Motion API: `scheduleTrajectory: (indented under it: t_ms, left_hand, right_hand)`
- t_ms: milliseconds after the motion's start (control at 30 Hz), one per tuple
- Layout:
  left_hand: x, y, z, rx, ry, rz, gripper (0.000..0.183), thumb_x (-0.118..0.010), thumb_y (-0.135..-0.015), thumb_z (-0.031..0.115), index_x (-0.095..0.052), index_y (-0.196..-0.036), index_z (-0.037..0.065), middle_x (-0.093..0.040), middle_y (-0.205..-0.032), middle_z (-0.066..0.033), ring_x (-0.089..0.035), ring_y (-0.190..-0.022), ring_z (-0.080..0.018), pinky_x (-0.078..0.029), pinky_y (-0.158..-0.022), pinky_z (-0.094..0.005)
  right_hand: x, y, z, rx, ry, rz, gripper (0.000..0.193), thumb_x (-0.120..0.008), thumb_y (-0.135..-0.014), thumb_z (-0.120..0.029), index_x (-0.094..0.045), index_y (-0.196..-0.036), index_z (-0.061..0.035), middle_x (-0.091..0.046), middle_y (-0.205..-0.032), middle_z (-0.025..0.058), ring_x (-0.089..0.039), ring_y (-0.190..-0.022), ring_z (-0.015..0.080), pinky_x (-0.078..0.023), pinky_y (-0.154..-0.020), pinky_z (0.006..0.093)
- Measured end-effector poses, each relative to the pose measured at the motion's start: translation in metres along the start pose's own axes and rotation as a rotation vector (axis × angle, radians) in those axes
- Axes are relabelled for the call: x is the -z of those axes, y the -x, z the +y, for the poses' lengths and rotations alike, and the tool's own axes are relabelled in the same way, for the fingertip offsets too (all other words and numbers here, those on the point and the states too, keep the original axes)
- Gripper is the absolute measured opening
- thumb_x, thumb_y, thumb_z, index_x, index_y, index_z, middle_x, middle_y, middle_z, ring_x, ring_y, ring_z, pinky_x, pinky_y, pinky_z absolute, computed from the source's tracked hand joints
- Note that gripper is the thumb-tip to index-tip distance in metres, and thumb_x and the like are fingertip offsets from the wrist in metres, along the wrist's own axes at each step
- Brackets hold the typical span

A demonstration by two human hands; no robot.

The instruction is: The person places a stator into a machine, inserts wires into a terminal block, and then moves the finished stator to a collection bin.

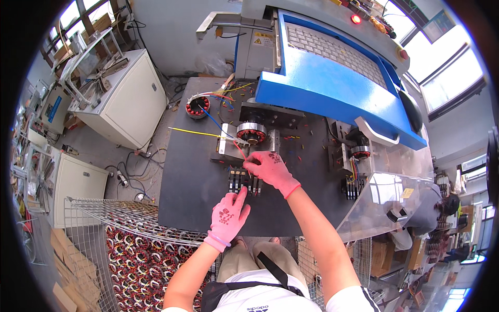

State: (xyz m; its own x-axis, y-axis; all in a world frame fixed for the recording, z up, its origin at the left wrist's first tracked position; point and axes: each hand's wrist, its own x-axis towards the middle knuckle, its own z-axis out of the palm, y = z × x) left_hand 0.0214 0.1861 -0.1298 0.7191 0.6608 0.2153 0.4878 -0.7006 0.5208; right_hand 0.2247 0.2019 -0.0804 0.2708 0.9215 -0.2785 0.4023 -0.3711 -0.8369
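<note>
A motor stator (251, 133) with red windings and a metal ring sits on a fixture in the middle of the dark bench. Its red wire (239, 150) runs down to my right hand (272, 170), pink-gloved, whose thumb and fingers are pinched together on the wire. Just below lies a row of black spring clips (238, 178). Against the near side of this row rests the index finger of my left hand (228, 216), also in a pink glove; its thumb stands apart and nothing shows in its grasp. A yellow wire (195, 132) stretches left from the stator.
Another stator (198, 108) with coloured leads lies at the back left. Overhead hangs a blue machine panel (332, 99) with a keyboard. A second fixture stator (359, 151) stands at right, near a clear plastic guard (384, 200). A wire basket (140, 210) full of stators is lower left.
</note>
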Motion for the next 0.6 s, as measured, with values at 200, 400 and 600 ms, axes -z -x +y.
scheduleTrajectory:
  t_ms: [200, 400, 600]
  left_hand:
    - [-0.034, 0.013, -0.012, 0.004, -0.350, -0.183, 0.053, -0.058, -0.089, 0.029, -0.045, -0.138, 0.013, -0.052, -0.097, -0.0074, -0.058, -0.087, -0.0237, -0.049, -0.069, -0.0388]
    - [-0.044, 0.015, -0.019, -0.012, -0.393, -0.157, 0.053, -0.058, -0.089, 0.029, -0.045, -0.138, 0.013, -0.052, -0.096, -0.0061, -0.057, -0.085, -0.0222, -0.049, -0.066, -0.0393]
    - [-0.004, -0.024, -0.017, 0.166, 0.389, 0.167, 0.027, -0.062, -0.089, 0.015, -0.063, -0.114, 0.004, -0.058, -0.095, -0.0075, -0.060, -0.079, -0.0190, -0.050, -0.073, -0.0332]
  right_hand:
    - [-0.013, -0.008, 0.019, 0.124, 0.109, 0.019, 0.023, -0.062, -0.086, -0.025, -0.065, -0.095, -0.0038, -0.066, -0.076, 0.0116, -0.065, -0.065, 0.0226, -0.050, -0.065, 0.0344]
    - [-0.025, -0.013, 0.035, 0.246, 0.191, 0.081, 0.023, -0.064, -0.086, -0.022, -0.066, -0.097, -0.0023, -0.066, -0.076, 0.0098, -0.062, -0.061, 0.0185, -0.048, -0.061, 0.0316]
    - [-0.026, -0.005, 0.038, 0.260, 0.184, 0.151, 0.024, -0.062, -0.086, -0.027, -0.065, -0.095, -0.0046, -0.067, -0.082, 0.0124, -0.066, -0.073, 0.0287, -0.050, -0.068, 0.0377]
